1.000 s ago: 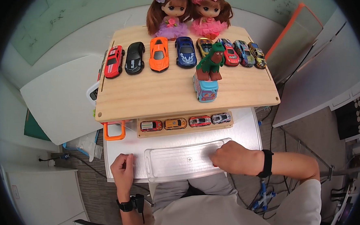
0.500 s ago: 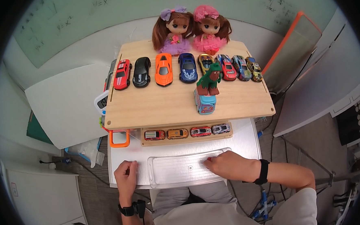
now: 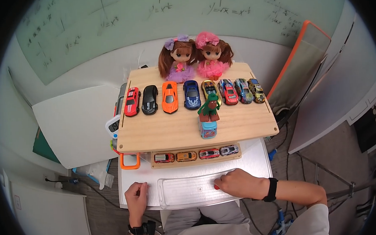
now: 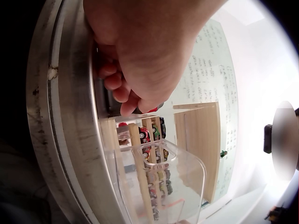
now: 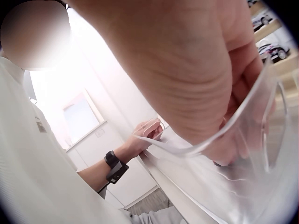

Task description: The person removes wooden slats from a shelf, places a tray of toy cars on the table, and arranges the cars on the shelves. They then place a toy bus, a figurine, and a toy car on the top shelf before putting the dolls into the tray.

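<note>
A long clear plastic tray (image 3: 179, 193) lies near the front of the silver table. My right hand (image 3: 241, 184) reaches into its right half, fingers curled down. Under those fingertips shows a small red object (image 3: 216, 186), mostly covered by the hand; its kind cannot be made out. The right wrist view has the fingers behind the tray's clear wall (image 5: 252, 112). Left of the tray, my left hand (image 3: 137, 197) rests at the table's front edge with its fingers loosely curled and nothing in them.
Behind the tray, a low wooden shelf bears several toy cars (image 3: 186, 156). Above it, a wooden board (image 3: 163, 129) carries a row of larger cars, a green figure (image 3: 209, 111) on a blue toy van (image 3: 208, 130), and two dolls (image 3: 179, 69). An orange handle (image 3: 130, 161) sticks out at left.
The head view has tilted upward, so the table sits lower in it. My right hand has shifted a little left inside the tray with the red object. My left hand stays in place.
</note>
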The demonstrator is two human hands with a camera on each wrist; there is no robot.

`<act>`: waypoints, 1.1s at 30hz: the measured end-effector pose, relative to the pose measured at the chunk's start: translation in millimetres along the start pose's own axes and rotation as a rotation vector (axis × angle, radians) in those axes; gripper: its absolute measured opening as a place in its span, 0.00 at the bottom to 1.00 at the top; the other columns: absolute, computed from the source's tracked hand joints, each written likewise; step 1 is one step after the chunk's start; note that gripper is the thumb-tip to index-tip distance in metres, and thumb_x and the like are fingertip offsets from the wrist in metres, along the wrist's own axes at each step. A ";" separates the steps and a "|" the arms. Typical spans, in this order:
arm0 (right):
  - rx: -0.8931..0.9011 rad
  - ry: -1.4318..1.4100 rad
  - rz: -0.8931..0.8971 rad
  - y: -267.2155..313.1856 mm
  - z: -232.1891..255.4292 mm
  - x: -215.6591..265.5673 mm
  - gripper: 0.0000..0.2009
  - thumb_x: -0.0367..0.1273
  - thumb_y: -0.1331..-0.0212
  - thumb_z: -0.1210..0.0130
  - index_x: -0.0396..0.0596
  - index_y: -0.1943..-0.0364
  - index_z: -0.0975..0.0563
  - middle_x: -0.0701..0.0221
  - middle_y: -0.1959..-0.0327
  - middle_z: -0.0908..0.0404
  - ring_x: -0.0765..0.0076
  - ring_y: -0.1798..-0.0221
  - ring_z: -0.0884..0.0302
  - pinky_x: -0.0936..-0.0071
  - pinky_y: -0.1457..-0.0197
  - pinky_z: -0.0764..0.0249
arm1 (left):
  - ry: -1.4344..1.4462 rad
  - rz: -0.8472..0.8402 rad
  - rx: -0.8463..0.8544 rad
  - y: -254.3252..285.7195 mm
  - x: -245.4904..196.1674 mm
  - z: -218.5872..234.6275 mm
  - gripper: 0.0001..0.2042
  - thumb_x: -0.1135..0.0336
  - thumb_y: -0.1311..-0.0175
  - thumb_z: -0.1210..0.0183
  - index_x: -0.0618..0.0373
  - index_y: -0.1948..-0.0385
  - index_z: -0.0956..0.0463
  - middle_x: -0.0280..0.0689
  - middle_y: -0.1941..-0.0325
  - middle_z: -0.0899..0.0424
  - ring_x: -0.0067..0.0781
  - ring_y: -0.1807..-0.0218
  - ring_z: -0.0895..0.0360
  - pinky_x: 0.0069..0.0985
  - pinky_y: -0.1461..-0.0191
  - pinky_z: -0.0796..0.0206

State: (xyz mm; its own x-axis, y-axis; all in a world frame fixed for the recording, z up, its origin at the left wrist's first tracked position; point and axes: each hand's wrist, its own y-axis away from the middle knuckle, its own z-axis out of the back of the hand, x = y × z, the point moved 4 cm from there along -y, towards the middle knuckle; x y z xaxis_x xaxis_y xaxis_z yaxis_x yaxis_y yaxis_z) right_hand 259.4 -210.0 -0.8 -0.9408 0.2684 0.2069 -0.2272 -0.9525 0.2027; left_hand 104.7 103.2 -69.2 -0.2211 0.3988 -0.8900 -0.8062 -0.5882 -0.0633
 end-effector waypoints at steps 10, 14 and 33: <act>-0.026 -0.107 -0.006 15.9 48.1 16.2 0.09 0.33 0.32 0.43 0.39 0.64 0.20 0.60 0.64 0.17 0.59 0.61 0.12 0.63 0.63 0.16 | 0.025 -0.001 -0.010 0.1 3.1 -0.9 0.10 0.71 0.29 0.37 0.68 0.71 0.18 0.35 0.77 0.20 0.19 0.75 0.31 0.23 0.69 0.39; -0.155 -0.271 -0.004 32.2 93.1 18.0 0.10 0.35 0.31 0.42 0.44 0.57 0.18 0.65 0.63 0.16 0.57 0.60 0.14 0.63 0.61 0.16 | 0.018 -0.016 -0.011 0.2 0.3 -0.6 0.10 0.70 0.29 0.36 0.68 0.71 0.18 0.35 0.77 0.20 0.19 0.75 0.32 0.23 0.70 0.39; -0.751 -0.128 -0.172 37.8 201.4 -30.0 0.12 0.30 0.38 0.32 0.45 0.52 0.15 0.69 0.63 0.19 0.69 0.67 0.20 0.71 0.64 0.21 | 0.003 -0.021 -0.016 0.8 -4.8 0.3 0.10 0.70 0.29 0.36 0.69 0.71 0.18 0.37 0.77 0.19 0.20 0.75 0.30 0.23 0.69 0.37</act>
State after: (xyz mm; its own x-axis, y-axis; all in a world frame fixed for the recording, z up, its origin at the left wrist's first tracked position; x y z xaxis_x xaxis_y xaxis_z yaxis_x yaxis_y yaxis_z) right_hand 329.7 -225.2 193.5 -0.8511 0.3920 0.3493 -0.5194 -0.7261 -0.4505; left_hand 104.9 101.0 -64.9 -0.2025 0.4090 -0.8898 -0.8019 -0.5907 -0.0890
